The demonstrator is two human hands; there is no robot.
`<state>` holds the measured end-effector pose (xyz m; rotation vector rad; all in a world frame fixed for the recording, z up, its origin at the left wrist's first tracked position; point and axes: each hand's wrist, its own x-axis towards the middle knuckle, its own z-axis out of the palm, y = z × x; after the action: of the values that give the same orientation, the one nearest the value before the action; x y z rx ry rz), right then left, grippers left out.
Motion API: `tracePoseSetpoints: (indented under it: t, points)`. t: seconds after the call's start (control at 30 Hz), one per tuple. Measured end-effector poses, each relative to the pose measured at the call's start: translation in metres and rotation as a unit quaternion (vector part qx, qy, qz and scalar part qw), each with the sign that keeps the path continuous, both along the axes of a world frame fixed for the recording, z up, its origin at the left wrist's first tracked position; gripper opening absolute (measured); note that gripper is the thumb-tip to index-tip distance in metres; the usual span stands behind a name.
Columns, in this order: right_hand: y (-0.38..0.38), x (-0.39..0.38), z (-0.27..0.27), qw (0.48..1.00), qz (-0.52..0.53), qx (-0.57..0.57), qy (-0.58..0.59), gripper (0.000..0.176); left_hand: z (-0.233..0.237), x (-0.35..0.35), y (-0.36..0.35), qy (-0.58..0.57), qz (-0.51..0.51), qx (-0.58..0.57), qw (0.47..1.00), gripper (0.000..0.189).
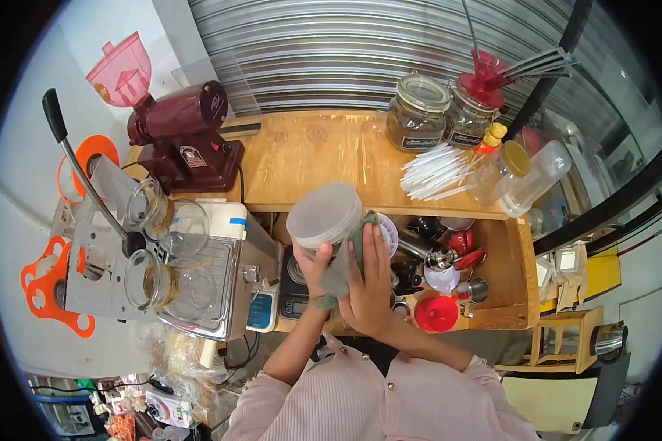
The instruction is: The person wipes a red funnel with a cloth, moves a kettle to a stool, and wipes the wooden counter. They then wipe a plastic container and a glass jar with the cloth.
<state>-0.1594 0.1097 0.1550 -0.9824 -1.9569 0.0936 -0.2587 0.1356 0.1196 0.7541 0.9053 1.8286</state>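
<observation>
A round translucent plastic jar (324,209) is held up in front of my chest, tilted, its pale circular end facing up. My left hand (313,273) grips its lower left side, with the thumb along the wall. A grey-green cloth (340,272) lies against the jar's right side and hangs down between my hands. With long, nearly straight fingers, my right hand (369,283) presses this cloth to the jar. The jar's underside and some left fingers are hidden.
A wooden counter (309,154) carries a maroon coffee grinder (180,140), glass jars (418,114) and white straws (438,173). An open drawer (504,279) holds a red bowl (436,314) and metal tools. To the left, glass vessels (147,279) stand on an espresso machine (224,287).
</observation>
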Motion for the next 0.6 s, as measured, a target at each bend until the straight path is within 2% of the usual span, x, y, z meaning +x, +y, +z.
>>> tracePoseSetpoints:
  t: [0.03,0.07,0.1,0.17,0.2,0.3,0.33,0.4,0.43,0.47,0.57,0.6]
  points:
    - [-0.002,-0.001,-0.002,0.998,-0.018,0.025,-0.058,0.053,-0.002,0.0,-0.001,0.012,0.009,-0.009,1.0,0.08]
    - [0.005,0.003,0.0,0.998,-0.009,0.026,-0.061,0.057,-0.003,0.001,-0.002,0.024,0.018,-0.019,0.999,0.079]
    - [0.01,0.004,0.005,1.0,0.023,-0.009,0.012,0.057,-0.004,0.002,-0.003,0.036,0.025,-0.029,0.999,0.078]
    - [0.02,0.008,0.019,0.981,0.083,-0.078,0.156,0.058,-0.004,-0.003,-0.004,0.036,-0.028,0.0,0.999,0.082]
    - [0.024,0.014,0.023,0.977,0.097,-0.107,0.159,0.058,-0.005,-0.005,-0.005,0.035,-0.054,0.015,0.998,0.084]
    - [0.037,0.028,0.031,0.897,0.213,-0.286,0.26,0.052,-0.059,-0.015,-0.015,-0.07,-0.097,0.011,0.993,0.071]
    - [0.039,0.036,0.023,0.887,0.192,-0.328,0.261,0.051,-0.058,-0.013,-0.02,-0.078,-0.078,-0.017,0.994,0.077]
    - [0.046,0.05,-0.004,0.861,0.149,-0.409,0.262,0.048,-0.041,-0.008,-0.027,0.008,-0.103,-0.005,0.995,0.091]
    - [0.046,0.048,-0.009,0.88,0.14,-0.368,0.264,0.046,-0.032,-0.006,-0.029,0.051,-0.114,0.002,0.992,0.099]
    - [0.042,0.044,-0.015,0.898,0.132,-0.326,0.265,0.044,-0.029,-0.012,-0.026,0.077,-0.143,0.007,0.987,0.091]
    - [0.024,0.028,-0.032,0.938,0.109,-0.195,0.264,0.039,-0.001,-0.007,-0.025,-0.024,-0.085,-0.037,0.995,0.073]
    - [0.018,0.023,-0.032,0.947,0.1,-0.151,0.265,0.037,0.014,-0.005,-0.026,-0.024,-0.08,-0.043,0.996,0.068]
